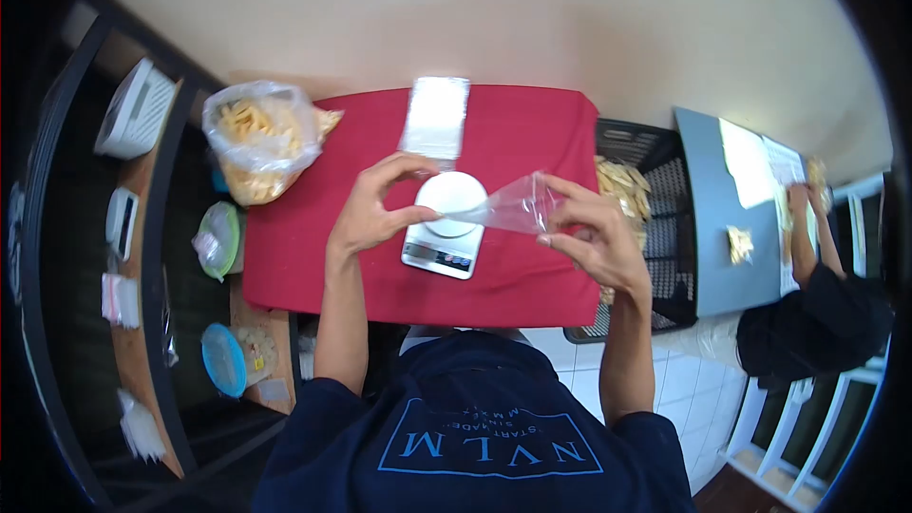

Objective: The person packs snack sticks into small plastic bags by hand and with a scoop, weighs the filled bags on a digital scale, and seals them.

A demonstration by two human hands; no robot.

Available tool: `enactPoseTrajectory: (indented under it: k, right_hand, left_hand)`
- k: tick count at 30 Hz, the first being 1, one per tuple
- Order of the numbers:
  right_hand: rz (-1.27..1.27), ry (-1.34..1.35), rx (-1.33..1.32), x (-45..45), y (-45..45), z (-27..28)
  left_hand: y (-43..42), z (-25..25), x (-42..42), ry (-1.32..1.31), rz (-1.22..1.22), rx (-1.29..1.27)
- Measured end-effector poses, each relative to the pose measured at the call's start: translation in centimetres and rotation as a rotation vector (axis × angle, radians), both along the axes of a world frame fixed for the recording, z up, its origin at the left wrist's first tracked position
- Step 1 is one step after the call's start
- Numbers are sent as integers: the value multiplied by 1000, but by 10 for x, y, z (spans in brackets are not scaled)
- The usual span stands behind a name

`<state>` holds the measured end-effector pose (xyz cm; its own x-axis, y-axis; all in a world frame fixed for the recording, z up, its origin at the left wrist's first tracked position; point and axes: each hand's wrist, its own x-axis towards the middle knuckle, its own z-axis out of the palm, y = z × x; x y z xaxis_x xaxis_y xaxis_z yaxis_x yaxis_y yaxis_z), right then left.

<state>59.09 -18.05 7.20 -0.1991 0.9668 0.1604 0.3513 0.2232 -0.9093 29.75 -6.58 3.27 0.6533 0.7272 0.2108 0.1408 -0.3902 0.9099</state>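
Note:
A clear plastic bag (521, 205) is stretched between my two hands, over a white kitchen scale (443, 252) on the red cloth. My left hand (380, 201) is curved at the left of the scale's round plate, thumb and fingertips near the bag's narrow end. My right hand (598, 233) pinches the bag's wider end, to the right of the scale. Behind the scale lies a stack of flat clear bags (437, 119). At the back left of the red cloth (313, 256) stands a big open plastic bag of yellowish chips (261, 138).
Right of the table is a black crate (670, 218) with filled packs. Beyond it, a grey table (708, 266) holds a small pack (739, 244), and a person in dark clothes (812, 323) works there. Shelves (142, 323) with baskets and a blue-rimmed bowl (223, 359) are at left.

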Motion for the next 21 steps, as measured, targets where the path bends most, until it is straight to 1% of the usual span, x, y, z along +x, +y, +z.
enactPoseTrajectory:
  k: [1,3,5,7,8,9,11,12,13,15,16,17,19,20,21]
  right_hand:
    - [44,-122,8,-8,3,7]
    - [129,-108,49,-27,7,10]
    - [211,-11,12,-45,11,14]
    - [272,16,64,-54,17,7]
    - [209,35,65,-59,19,5]
    - [137,52,64,-63,21,4]
    - [159,-3,52,-70,27,5]
    - [177,-12,54,-78,29,5]
    - [193,-20,56,-88,32,5]
    - [207,-41,74,-115,40,8]
    - [263,-74,76,-131,45,11]
    - [321,-107,84,-146,53,13]
    - [338,-130,35,-172,67,15]
    - [384,-152,-4,-184,76,18]
    - [428,-174,-42,-195,84,20]
  left_hand:
    - [-1,8,-4,-64,-39,34]
    - [-8,22,4,34,-187,-35]
    - [-14,17,15,65,-284,51]
    - [-12,7,5,279,-298,-197]
    - [-15,4,-3,314,-232,-244]
    - [-15,1,-13,312,-224,-241]
    - [-13,-7,-38,393,-217,-302]
    - [-13,-11,-51,330,-183,-285]
    - [-8,-15,-62,327,-186,-287]
    - [1,-18,-82,-94,-241,-283]
    - [7,-15,-88,-85,-295,-345]
    - [11,-11,-94,-89,-295,-344]
    - [16,-5,-109,370,-327,-55]
    - [17,-6,-122,541,-333,114]
    - [25,-3,-135,536,-334,112]
